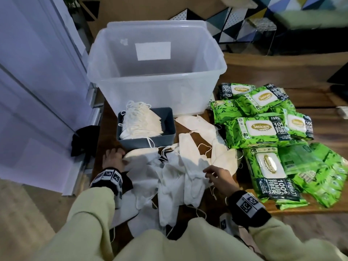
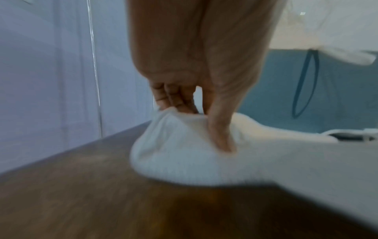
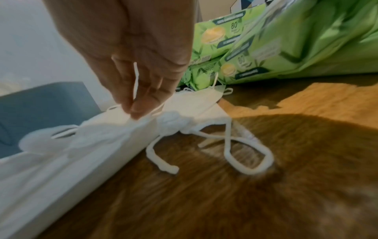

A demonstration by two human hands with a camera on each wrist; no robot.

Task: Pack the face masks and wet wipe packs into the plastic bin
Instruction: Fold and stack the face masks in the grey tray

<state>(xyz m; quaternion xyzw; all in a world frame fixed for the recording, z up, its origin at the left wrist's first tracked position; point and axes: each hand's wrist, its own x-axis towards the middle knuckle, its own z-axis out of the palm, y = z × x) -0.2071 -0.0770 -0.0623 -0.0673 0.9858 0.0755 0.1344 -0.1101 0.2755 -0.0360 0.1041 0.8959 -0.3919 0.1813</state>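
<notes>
A clear plastic bin [image 1: 156,87] stands at the back of the wooden table. In front of it a small grey tray [image 1: 170,132] holds a stack of white face masks [image 1: 139,123]. More white masks [image 1: 180,166] lie loose in a pile at the table's near side. My left hand [image 1: 114,159] pinches the rounded end of one mask [image 2: 184,155] between thumb and fingers. My right hand [image 1: 218,176] pinches the edge of another mask [image 3: 114,132] in the pile. Several green wet wipe packs [image 1: 263,129] are heaped to the right.
A pale door [image 1: 37,81] and its frame run along the table's left edge. A dark cloth [image 1: 82,142] lies by the door. A clear acrylic stand [image 1: 263,32] and patterned panels stand behind the bin. Loose ear loops [image 3: 241,155] trail on the wood.
</notes>
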